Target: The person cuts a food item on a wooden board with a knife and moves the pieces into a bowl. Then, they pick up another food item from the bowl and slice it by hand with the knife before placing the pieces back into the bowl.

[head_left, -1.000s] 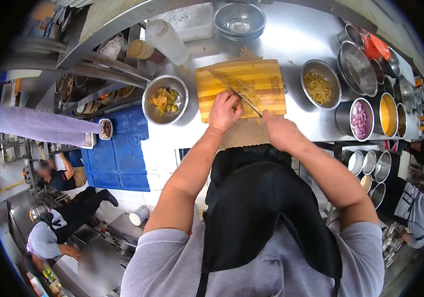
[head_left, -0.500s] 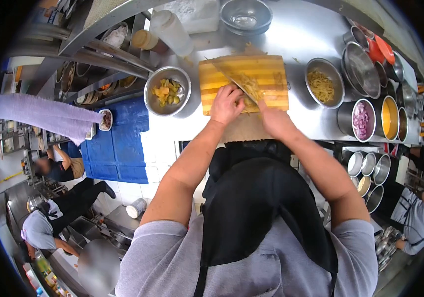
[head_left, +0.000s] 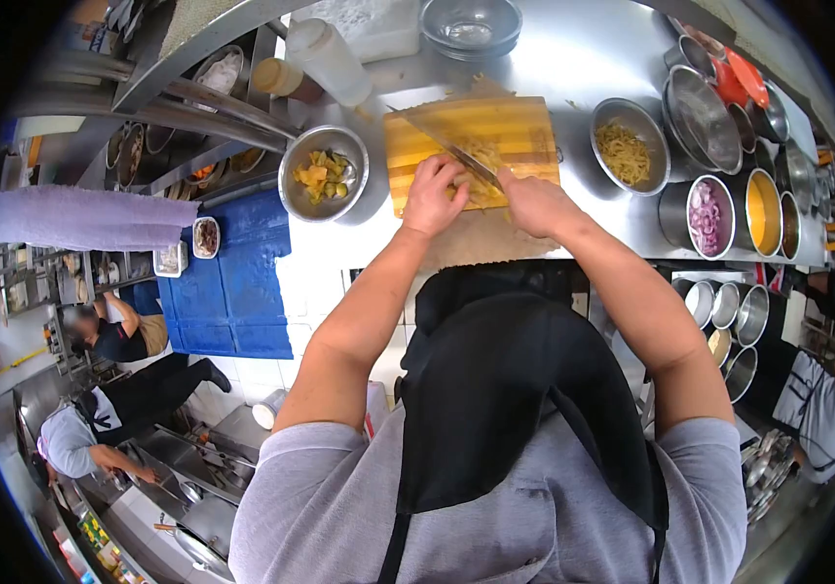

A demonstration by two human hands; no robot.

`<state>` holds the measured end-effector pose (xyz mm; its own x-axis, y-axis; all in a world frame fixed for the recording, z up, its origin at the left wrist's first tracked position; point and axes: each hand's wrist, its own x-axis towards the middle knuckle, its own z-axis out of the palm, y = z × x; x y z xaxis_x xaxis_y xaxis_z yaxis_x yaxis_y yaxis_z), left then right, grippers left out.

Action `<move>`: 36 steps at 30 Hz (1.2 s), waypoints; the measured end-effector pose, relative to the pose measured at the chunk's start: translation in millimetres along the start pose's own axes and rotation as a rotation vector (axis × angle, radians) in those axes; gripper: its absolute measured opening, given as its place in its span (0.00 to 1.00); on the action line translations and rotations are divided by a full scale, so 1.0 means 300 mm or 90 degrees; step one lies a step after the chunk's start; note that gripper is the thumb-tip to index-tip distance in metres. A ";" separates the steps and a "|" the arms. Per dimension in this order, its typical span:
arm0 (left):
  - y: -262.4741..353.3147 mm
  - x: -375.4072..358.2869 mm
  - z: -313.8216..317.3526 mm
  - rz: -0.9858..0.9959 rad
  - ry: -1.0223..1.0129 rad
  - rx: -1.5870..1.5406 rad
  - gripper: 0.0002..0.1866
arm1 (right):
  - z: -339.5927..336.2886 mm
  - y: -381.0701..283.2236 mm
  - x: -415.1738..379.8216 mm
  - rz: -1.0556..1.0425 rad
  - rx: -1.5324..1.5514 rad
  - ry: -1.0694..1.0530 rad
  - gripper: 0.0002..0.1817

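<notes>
My right hand (head_left: 537, 204) is wrapped round the handle of a kitchen knife (head_left: 446, 142), its long blade pointing up and left across a striped wooden cutting board (head_left: 537, 122). Curled fingertips of my left hand (head_left: 435, 198) press on yellowish vegetable pieces (head_left: 460, 181), just on the near side of the blade. Thin yellowish strips (head_left: 483, 152) lie beyond the knife on the board. A brown sheet (head_left: 490, 238) shows under the board's near edge. To the left stands a steel bowl (head_left: 286, 200) of yellow-green chunks; to the right, another steel bowl (head_left: 604, 117) holds cut strips.
Pots of chopped red onion (head_left: 705, 219) and something orange-yellow (head_left: 764, 212) stand at the right. Glass bowls (head_left: 471, 27) and a squeeze bottle (head_left: 330, 60) are at the back. A metal post (head_left: 227, 112) runs at left. Other people (head_left: 96, 428) work in the surroundings.
The view has shifted slightly, moving the board a little left and up. My left fingers are more curled on the pieces. The knife blade lies at a similar slant.
</notes>
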<state>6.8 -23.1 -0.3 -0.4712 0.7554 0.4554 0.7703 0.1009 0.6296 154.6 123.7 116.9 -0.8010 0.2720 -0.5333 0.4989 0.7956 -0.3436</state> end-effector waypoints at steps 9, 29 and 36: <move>-0.011 -0.010 0.000 0.018 -0.034 0.030 0.12 | -0.021 -0.049 -0.153 0.059 0.012 -0.045 0.19; -0.013 -0.035 0.003 0.022 -0.032 0.047 0.13 | 0.072 -0.040 0.006 0.002 0.038 0.062 0.18; -0.022 -0.015 0.010 0.023 -0.010 0.033 0.13 | 0.225 -0.021 -0.037 0.009 0.082 0.129 0.16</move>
<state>5.1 -25.4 -8.4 -0.4359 0.7693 0.4670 0.8081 0.1063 0.5793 182.6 79.2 72.8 -0.8370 0.3966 -0.3770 0.5386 0.7188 -0.4396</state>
